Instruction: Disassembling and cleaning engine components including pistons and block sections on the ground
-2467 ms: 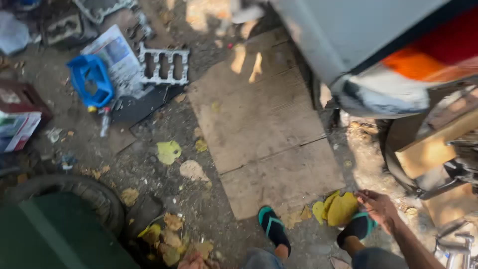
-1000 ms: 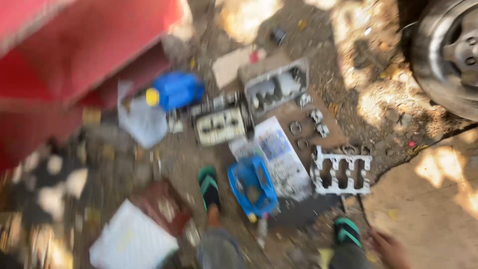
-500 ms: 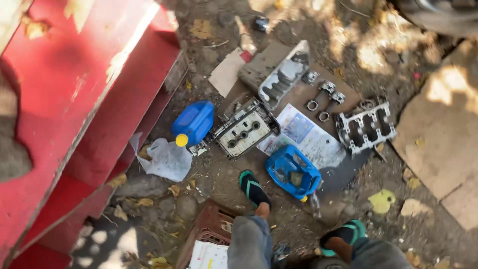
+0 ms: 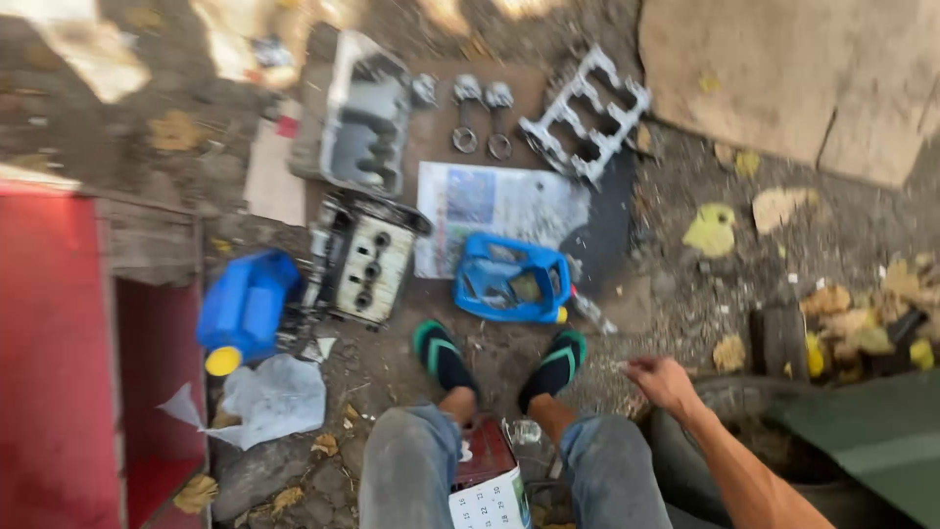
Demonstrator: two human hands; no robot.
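Bare dirt ground (image 4: 685, 294), strewn with yellow leaves and patched with sun, fills the view, with a concrete slab (image 4: 783, 78) at the top right and a red metal body (image 4: 59, 353) along the left edge. The person stands on the dirt in dark sandals with green trim, legs in grey trousers. Only the right hand (image 4: 661, 382) shows: it hangs empty beside the right knee, fingers loosely apart and slightly curled, touching nothing. The left hand is out of view.

Nearest that hand, just ahead of the right foot, lies a cut-open blue can (image 4: 511, 279) on its side. Behind it a sheet of newspaper (image 4: 499, 201) is spread flat on brown cardboard. To the left of the can sits a cylinder head (image 4: 360, 260), and beyond it a grey engine cover (image 4: 367, 122). Two pistons (image 4: 480, 113) with rods lie side by side at the top of the cardboard, and a light metal frame (image 4: 586, 116) with square openings lies tilted to their right. A blue jug (image 4: 245, 309) with a yellow cap lies left of the cylinder head, near a crumpled white rag (image 4: 269, 397). A green sheet (image 4: 871, 441) lies at the lower right, just beyond the forearm.
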